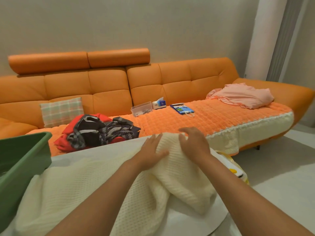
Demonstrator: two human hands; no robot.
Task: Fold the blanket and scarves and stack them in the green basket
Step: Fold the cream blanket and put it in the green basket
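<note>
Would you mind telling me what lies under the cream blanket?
The cream blanket lies on a white table, bare at its far edge and near corner. Anything else beneath it is covered.

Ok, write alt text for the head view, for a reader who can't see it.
The left hand lies flat and the right hand rests beside it on a cream blanket rumpled over a white table. A green basket stands at the left; scarves lie heaped on the orange sofa beyond.
</note>
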